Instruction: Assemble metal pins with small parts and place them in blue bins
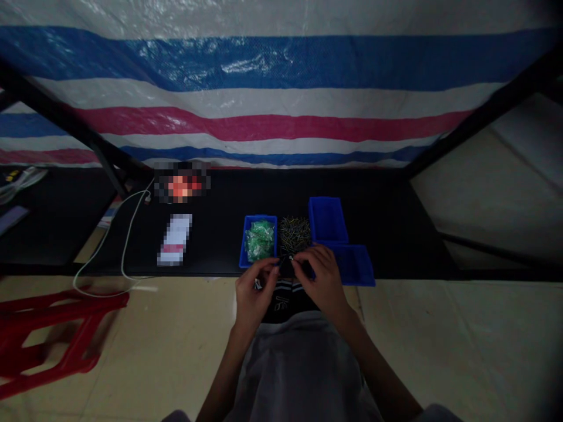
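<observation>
The upper scene is filled by a striped tarpaulin (281,88) in white, blue and pink, hung behind a black bench (396,234) that is framed by dark struts. A red plastic stool (53,334) is seen on the pale floor at the lower left, and a white cable (125,234) is looped over the bench edge near it. Near the bench's front edge a blue bin of green parts (259,237) is set, with a heap of dark metal pins (294,233) just beside it on the right. A rear blue bin (328,218) is placed right of the heap, and a front blue bin (358,266) is partly covered by the right hand (323,281). The left hand (253,296) is held close to it, over the bench's front edge. A small dark part (285,266) is pinched between the thumbs and forefingers of both hands, just in front of the heap, with the other fingers curled; its kind cannot be told
</observation>
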The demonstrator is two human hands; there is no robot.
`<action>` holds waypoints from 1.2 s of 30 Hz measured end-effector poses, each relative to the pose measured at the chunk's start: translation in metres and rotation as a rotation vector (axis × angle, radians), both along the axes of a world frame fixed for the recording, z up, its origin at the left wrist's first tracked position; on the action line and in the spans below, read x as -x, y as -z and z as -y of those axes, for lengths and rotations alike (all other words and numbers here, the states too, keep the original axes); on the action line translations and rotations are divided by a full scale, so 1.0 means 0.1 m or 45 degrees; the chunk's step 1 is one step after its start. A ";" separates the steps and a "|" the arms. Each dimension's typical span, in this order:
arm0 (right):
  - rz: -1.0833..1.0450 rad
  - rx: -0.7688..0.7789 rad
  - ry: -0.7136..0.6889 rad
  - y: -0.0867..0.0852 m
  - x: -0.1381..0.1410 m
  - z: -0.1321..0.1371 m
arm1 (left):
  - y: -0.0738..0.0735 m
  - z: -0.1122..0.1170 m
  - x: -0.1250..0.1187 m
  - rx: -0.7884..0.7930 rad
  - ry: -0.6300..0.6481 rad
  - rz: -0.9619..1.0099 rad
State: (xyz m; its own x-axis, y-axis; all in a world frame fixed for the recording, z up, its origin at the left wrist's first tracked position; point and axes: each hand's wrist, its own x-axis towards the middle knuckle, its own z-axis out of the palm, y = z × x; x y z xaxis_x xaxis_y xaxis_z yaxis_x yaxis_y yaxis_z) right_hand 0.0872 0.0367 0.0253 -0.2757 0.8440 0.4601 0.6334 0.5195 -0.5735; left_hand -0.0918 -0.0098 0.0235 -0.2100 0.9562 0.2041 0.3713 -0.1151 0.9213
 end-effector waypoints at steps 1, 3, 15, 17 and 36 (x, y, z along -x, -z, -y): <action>-0.082 -0.030 -0.022 0.00 -0.01 0.04 | -0.01 -0.02 -0.04 -0.002 0.056 0.022; -0.189 -0.081 -0.033 0.01 -0.02 0.13 | -0.04 -0.05 -0.12 -0.011 0.161 0.058; -0.226 -0.117 -0.023 -0.02 -0.17 0.26 | -0.12 -0.07 -0.31 -0.168 0.223 0.144; -0.253 -0.108 -0.030 -0.01 -0.18 0.24 | -0.12 -0.07 -0.33 -0.178 0.220 0.147; 0.182 -0.125 0.418 -0.13 -0.53 -0.50 | -0.01 0.01 -0.07 0.063 -0.137 0.230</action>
State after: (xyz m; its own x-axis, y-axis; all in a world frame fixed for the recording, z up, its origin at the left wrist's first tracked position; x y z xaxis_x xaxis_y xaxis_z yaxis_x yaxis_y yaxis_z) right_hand 0.1406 0.0866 0.0388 -0.0653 0.8520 0.5195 0.8456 0.3236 -0.4245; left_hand -0.0847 -0.0111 0.0241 -0.3402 0.9342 0.1073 0.2074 -0.0367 0.9776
